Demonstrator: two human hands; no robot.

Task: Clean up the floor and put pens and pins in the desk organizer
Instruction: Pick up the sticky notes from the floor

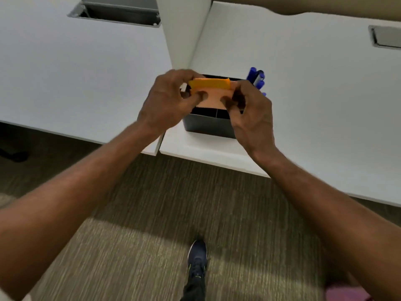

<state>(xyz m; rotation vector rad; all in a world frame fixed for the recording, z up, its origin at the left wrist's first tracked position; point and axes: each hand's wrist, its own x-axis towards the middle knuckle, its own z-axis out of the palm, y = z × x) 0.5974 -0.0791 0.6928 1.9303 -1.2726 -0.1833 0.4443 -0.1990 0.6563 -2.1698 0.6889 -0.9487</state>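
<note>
Left hand [167, 103] and right hand [251, 114] meet over the desk organizer [208, 126], each pinching one end of an orange pad [211, 90] between thumb and curled fingers; the pad is held flat and level, its brighter orange edge turned away from the person, just above the organizer's open top; whether it touches the rim cannot be told. The organizer is black, split by thin walls into compartments, and stands on the white desk [303, 94] near its front edge; blue pens [257, 78] stand upright in its far right corner, their caps showing just beyond the right hand's knuckles. A white partition [184, 29] rises behind the organizer, between two desk surfaces; a metal cover plate [386, 38] sits in the desk at far right. Below, the carpeted floor [152, 213] shows striped grey-green pile; one dark shoe [197, 255] stands on it.
</note>
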